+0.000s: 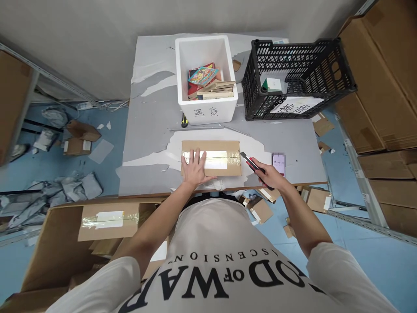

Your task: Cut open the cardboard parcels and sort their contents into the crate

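A flat cardboard parcel (228,148), sealed with clear tape and bearing a white label, lies near the front edge of the grey table (150,130). My left hand (194,168) presses flat on its left part, fingers spread. My right hand (269,174) grips a red and black utility knife (249,161), whose tip touches the parcel's right end.
A white foam box (206,106) with books stands behind the parcel, a black plastic crate (299,76) to its right. A phone (279,163) lies by my right hand. A big open carton (65,243) with a taped parcel sits at lower left. Cardboard scraps litter the blue floor.
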A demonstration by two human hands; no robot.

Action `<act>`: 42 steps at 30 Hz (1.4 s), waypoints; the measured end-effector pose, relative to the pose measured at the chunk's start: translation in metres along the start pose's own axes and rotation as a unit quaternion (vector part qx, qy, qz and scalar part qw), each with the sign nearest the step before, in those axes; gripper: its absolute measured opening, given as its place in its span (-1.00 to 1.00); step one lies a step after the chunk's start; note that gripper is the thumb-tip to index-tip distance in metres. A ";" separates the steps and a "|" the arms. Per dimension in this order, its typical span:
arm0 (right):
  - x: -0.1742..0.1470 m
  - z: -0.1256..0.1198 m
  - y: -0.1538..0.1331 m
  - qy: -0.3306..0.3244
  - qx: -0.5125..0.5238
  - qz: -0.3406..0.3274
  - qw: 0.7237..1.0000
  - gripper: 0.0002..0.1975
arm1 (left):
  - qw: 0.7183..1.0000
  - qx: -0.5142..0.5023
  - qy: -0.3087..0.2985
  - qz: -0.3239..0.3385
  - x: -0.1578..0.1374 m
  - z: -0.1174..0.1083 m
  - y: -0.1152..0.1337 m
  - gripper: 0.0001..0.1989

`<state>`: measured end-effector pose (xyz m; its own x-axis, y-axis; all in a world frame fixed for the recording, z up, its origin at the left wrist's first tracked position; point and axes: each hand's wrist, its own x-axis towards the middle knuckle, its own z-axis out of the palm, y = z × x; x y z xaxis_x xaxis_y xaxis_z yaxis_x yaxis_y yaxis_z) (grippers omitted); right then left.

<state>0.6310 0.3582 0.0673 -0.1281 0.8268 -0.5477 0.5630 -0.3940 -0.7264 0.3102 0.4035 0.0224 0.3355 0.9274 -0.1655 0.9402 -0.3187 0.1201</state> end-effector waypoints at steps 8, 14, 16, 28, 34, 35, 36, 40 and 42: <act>-0.018 0.013 0.010 -0.005 -0.008 -0.021 1.000 -0.36 | 1.000 -0.017 -0.005 -0.007 0.001 0.006 -0.001 0.02; -0.044 0.028 0.019 0.001 0.031 0.013 0.999 -0.35 | 1.000 -0.028 -0.007 -0.004 0.001 0.004 0.000 0.09; -0.050 0.030 0.018 0.010 0.025 0.013 1.000 -0.36 | 1.000 -0.027 -0.004 -0.002 0.001 0.004 0.000 0.10; -0.058 0.062 0.024 0.194 0.174 0.017 0.965 -0.31 | 0.994 -0.107 0.020 0.003 -0.002 -0.013 -0.004 -0.01; -0.031 0.116 0.030 0.262 0.490 0.022 0.831 -0.52 | 0.936 -0.306 0.132 -0.119 0.037 -0.026 -0.077 -0.40; -0.024 0.122 0.028 0.254 0.519 0.011 0.816 -0.52 | 0.916 -0.370 0.088 -0.129 0.045 -0.025 -0.092 -0.40; -0.018 0.127 0.025 0.240 0.539 0.004 0.807 -0.52 | 0.886 -0.443 0.022 -0.139 0.052 -0.022 -0.105 -0.41; -0.002 0.139 0.016 0.221 0.563 -0.003 0.796 -0.52 | 0.759 -0.620 -0.143 -0.139 0.061 -0.011 -0.129 -0.40; 0.003 0.136 0.013 0.229 0.554 -0.011 0.800 -0.53 | 0.737 -0.648 -0.133 -0.139 0.056 -0.008 -0.129 -0.40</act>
<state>0.5274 0.3007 -0.0001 0.3266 0.7990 -0.5049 -0.5381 -0.2820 -0.7943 0.2077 0.4984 0.0053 0.3025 0.7948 -0.5260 0.1874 0.4915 0.8505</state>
